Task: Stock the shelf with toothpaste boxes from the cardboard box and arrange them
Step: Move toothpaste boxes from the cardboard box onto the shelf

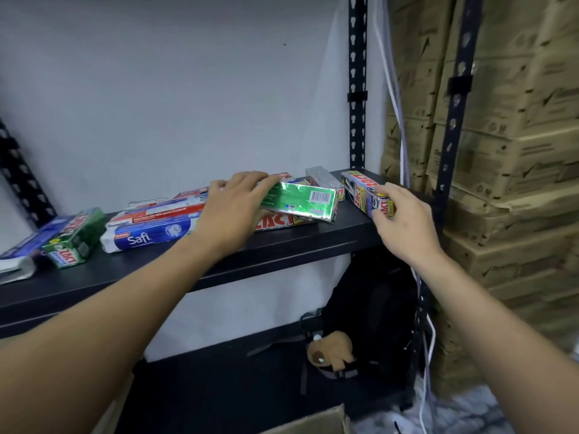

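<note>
Head view has us with both hands up at the black shelf (282, 245), where the toothpaste boxes lie flat in a loose, uneven row. Our left hand (233, 203) curls over the far end of the green box (300, 200) and grips it. That box sits tilted, propped on a red-lettered box (282, 219) beneath it. Our right hand (404, 214) pinches the near end of the silver box (360, 187), which lies at the right end of the shelf, close to the front edge and beside the upright post (357, 120).

We judge the silver box the likeliest to go. If we let go before it is pushed back, it could tip over the front corner and drop towards the backpack (376, 308) below.

The green box is glossy and leaning, so any nudge from our left hand might slide it forward or shove its neighbours. The Safi box (150, 236) and the small green box (75, 238) at the left also lie near the front edge. A sweep of our forearm could knock them off.

The cardboard box (316, 422) shows only as a corner at the bottom.
</note>
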`<state>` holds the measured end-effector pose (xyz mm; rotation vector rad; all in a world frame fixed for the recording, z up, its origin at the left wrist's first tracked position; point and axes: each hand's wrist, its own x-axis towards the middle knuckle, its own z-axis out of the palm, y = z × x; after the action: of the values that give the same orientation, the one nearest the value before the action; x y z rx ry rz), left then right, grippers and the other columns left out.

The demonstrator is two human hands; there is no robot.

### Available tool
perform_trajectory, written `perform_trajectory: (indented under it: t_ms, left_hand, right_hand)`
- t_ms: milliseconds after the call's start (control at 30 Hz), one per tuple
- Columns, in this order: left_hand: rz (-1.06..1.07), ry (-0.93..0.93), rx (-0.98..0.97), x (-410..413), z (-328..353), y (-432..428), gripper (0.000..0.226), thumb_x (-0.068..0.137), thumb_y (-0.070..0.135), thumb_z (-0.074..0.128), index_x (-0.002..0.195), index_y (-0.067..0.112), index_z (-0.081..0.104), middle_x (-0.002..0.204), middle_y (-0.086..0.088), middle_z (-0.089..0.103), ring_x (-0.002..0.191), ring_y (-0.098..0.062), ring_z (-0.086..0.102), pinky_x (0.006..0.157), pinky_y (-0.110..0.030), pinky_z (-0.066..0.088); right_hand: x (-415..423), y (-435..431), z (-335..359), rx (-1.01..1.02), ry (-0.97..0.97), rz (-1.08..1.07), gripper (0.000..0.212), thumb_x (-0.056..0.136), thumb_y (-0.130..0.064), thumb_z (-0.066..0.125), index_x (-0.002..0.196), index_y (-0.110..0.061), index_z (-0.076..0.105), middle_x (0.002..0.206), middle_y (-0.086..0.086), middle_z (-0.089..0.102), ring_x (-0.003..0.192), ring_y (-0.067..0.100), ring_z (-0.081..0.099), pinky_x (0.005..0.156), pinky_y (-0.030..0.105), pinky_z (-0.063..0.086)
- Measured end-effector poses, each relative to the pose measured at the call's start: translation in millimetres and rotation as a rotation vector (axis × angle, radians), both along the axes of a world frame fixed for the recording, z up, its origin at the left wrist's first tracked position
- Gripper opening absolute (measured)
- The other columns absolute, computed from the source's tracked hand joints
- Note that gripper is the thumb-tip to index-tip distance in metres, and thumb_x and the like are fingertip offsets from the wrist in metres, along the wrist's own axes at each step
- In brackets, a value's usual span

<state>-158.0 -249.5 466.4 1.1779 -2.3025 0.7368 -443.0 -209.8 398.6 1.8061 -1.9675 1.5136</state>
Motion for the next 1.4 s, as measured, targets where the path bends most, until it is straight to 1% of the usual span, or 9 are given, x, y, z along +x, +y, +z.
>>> perform_trajectory:
  t_ms: [267,367,567,733,900,1033,1167,1333,1400]
  left_hand:
    - [-0.003,-0.045,0.088,2,3,-8,0.058,0.096,0.034,0.058,0.149,0.024,0.038,0.15,-0.002,0.043,0.135,-0.024,0.038,0.101,-0.049,0.044]
    - [-0.013,-0.071,0.083,0,5,-9,0.058,0.096,0.033,0.059,0.149,0.024,0.038,0.15,-0.002,0.043,0.136,-0.024,0.038,0.103,-0.045,0.044]
    - [-0.029,-0.042,0.048,-5,14,-8,0.055,0.094,0.034,0.061,0.145,0.023,0.043,0.145,-0.002,0.048,0.132,-0.025,0.041,0.093,-0.046,0.047]
    - [-0.072,-0.024,-0.002,-18,16,-6,0.052,0.089,0.025,0.07,0.137,0.02,0.051,0.138,-0.004,0.054,0.127,-0.027,0.046,0.088,-0.047,0.049]
    - [-0.105,-0.01,-0.016,-32,15,-11,0.056,0.088,0.025,0.071,0.139,0.02,0.049,0.139,-0.003,0.053,0.129,-0.027,0.045,0.09,-0.051,0.05]
    - [-0.109,0.155,0.044,-41,10,-15,0.069,0.092,0.043,0.063,0.152,0.023,0.033,0.156,0.001,0.037,0.144,-0.025,0.032,0.111,-0.049,0.038]
    - [-0.002,0.243,0.165,-40,-7,-23,0.066,0.093,0.059,0.05,0.148,0.025,0.036,0.147,-0.004,0.048,0.133,-0.026,0.044,0.105,-0.044,0.039]
    - [0.024,0.103,0.287,-21,-38,-35,0.071,0.092,0.073,0.027,0.145,0.029,0.044,0.145,0.0,0.053,0.131,-0.024,0.049,0.107,-0.044,0.04]
    - [0.003,0.125,0.253,-19,-44,-38,0.068,0.093,0.068,0.02,0.145,0.031,0.044,0.145,0.002,0.053,0.131,-0.024,0.049,0.107,-0.046,0.038]
  right_hand:
    - [12,-40,23,0.181,0.109,0.049,0.051,0.093,-0.013,0.063,0.142,-0.019,0.05,0.139,0.008,0.051,0.125,0.034,0.047,0.1,0.042,0.039]
    - [13,-54,24,0.212,0.117,0.099,0.049,0.092,-0.015,0.063,0.14,-0.016,0.052,0.127,0.007,0.055,0.119,0.034,0.052,0.096,0.038,0.042]
    - [27,-29,20,-0.285,-0.172,0.058,0.031,0.09,-0.017,0.056,0.118,-0.021,0.066,0.113,-0.005,0.068,0.1,0.016,0.063,0.09,0.034,0.05]
    - [39,-4,25,0.039,-0.67,0.6,0.024,0.094,-0.035,0.062,0.115,-0.027,0.072,0.109,0.004,0.071,0.085,0.018,0.071,0.069,0.04,0.061]
    - [29,10,27,0.065,-0.737,0.73,0.043,0.086,-0.009,0.074,0.127,-0.018,0.066,0.11,0.013,0.072,0.094,0.03,0.073,0.079,0.04,0.06]
    - [21,11,30,-0.048,-0.833,0.712,0.038,0.085,-0.002,0.073,0.121,-0.012,0.069,0.114,0.014,0.07,0.1,0.025,0.071,0.08,0.041,0.06]
    - [8,8,32,-0.117,-0.79,0.561,0.031,0.085,-0.005,0.073,0.109,-0.024,0.073,0.103,0.003,0.075,0.096,0.019,0.072,0.079,0.041,0.061]
    - [-15,-8,28,-0.163,-0.489,0.185,0.047,0.077,-0.038,0.075,0.123,-0.034,0.067,0.088,-0.011,0.074,0.086,0.021,0.071,0.081,0.041,0.059]
    - [-24,-14,26,-0.184,-0.399,0.054,0.047,0.08,-0.042,0.072,0.126,-0.04,0.063,0.078,-0.011,0.071,0.092,0.027,0.066,0.091,0.031,0.053]
